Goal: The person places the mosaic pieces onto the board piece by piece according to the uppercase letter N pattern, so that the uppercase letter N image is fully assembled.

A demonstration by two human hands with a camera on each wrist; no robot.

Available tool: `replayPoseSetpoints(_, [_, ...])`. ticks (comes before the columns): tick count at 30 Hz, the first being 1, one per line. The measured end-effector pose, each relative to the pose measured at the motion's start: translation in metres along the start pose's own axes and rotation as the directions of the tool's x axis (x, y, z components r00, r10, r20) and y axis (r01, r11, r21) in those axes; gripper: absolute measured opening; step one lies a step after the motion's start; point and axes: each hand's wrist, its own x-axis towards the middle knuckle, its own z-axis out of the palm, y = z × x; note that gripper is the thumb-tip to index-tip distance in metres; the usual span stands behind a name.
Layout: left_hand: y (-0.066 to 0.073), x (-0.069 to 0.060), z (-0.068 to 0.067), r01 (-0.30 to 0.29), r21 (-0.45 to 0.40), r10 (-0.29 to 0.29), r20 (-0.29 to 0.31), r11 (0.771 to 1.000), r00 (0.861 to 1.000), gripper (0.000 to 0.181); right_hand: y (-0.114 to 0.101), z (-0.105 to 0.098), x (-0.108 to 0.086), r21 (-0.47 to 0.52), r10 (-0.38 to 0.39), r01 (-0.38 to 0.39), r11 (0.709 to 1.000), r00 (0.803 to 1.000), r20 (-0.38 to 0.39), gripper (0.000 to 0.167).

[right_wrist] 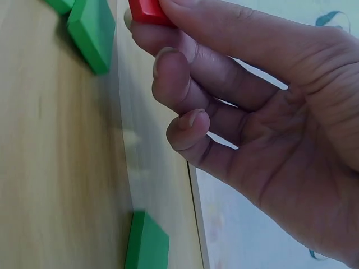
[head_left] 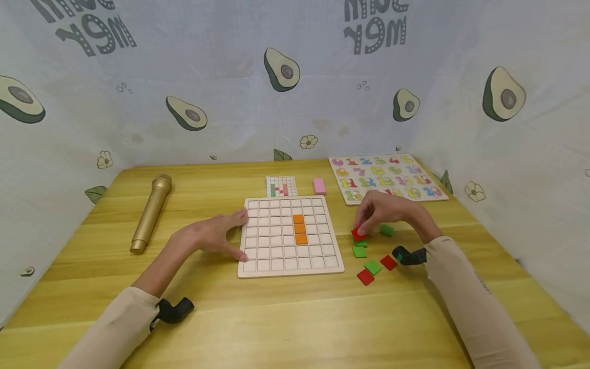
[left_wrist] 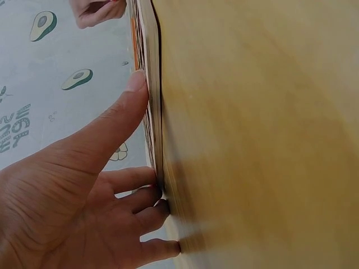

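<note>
L hand (head_left: 213, 234) is resting, spread, against L edge of grid board (head_left: 276, 252). R hand (head_left: 384, 209) is pinching a red tile (head_left: 357, 234) R of board, nr green tiles (head_left: 359, 252).

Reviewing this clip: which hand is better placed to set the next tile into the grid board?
Probably the right hand: it pinches a red tile, with other loose tiles nearby. The left hand touches the grid board's left edge, holding no tile.
</note>
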Motion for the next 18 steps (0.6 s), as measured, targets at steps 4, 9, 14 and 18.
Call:
replayPoseSetpoints(4, [0.001, 0.001, 0.001, 0.001, 0.001, -0.001, 0.0, 1.0, 1.0, 0.114, -0.003, 0.002, 0.006, 0.02, -0.019, 0.019, 1.0, 1.0, 0.015, 0.007])
replayPoseSetpoints(9, [0.002, 0.002, 0.001, 0.001, 0.004, -0.001, -0.001, 1.0, 1.0, 0.115, -0.006, 0.007, 0.009, 0.063, -0.021, 0.02, 0.998, 1.0, 0.008, 0.008])
replayPoseSetpoints(14, [0.001, 0.001, 0.001, 0.011, 0.001, -0.011, -0.001, 1.0, 1.0, 0.117, -0.007, 0.011, 0.015, 0.08, -0.009, 0.01, 0.997, 1.0, -0.012, 0.01])
replayPoseSetpoints(18, [0.0, 0.0, 0.0, 0.013, -0.003, -0.013, -0.003, 1.0, 1.0, 0.117, -0.008, 0.014, 0.019, 0.084, 0.002, 0.0, 0.996, 1.0, -0.021, 0.01])
